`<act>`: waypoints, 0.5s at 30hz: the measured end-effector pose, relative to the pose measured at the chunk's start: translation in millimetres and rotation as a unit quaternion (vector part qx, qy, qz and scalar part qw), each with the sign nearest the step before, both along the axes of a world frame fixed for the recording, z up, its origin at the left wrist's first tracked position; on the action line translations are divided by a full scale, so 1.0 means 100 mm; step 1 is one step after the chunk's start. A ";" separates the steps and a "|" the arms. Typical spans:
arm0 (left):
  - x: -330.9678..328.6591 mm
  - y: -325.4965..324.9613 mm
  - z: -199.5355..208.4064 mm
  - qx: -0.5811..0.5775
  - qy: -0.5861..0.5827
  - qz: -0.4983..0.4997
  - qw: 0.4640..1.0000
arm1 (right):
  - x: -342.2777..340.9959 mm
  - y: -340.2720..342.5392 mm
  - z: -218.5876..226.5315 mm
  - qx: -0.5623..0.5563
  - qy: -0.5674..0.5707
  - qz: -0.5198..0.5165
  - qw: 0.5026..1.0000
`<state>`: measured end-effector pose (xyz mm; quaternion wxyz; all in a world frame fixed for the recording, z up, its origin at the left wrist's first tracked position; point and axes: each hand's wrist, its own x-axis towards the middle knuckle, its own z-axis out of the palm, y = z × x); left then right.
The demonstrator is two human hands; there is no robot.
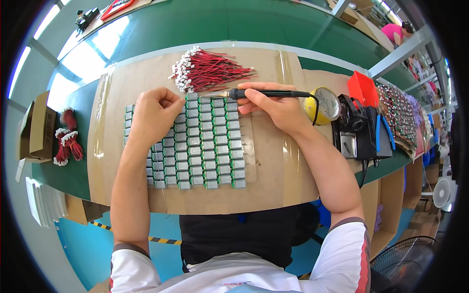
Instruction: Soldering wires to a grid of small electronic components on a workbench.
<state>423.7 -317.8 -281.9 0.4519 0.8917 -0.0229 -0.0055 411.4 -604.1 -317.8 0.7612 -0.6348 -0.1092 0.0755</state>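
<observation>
Dozens of small grey motors (195,146) are lying in rows under our left hand (152,115), curled with nothing visibly gripped, while our right hand (273,108) is closing around the soldering iron (264,93), whose hot tip risks scorching the neighbouring red wires (210,72).

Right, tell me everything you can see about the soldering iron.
The soldering iron is a slim tool with a black handle, seemingly plastic, and a thin metal tip. It lies almost level, its tip pointing to the person's left, at the top row of the grid of small green-and-grey parts. The right hand holds its handle like a pen, fingers wrapped round it. A black cord leaves its rear end and curves down past the yellow round holder.
</observation>
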 end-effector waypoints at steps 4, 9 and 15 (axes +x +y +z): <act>-0.01 -0.01 0.01 0.005 0.001 0.003 1.000 | 0.00 0.01 0.01 0.001 0.000 -0.002 1.000; -0.01 -0.02 0.02 0.008 -0.002 0.003 1.000 | -0.01 0.01 0.03 -0.013 -0.007 -0.002 1.000; -0.01 -0.01 0.00 0.009 -0.004 0.000 1.000 | -0.01 0.01 0.02 -0.009 -0.012 0.002 1.000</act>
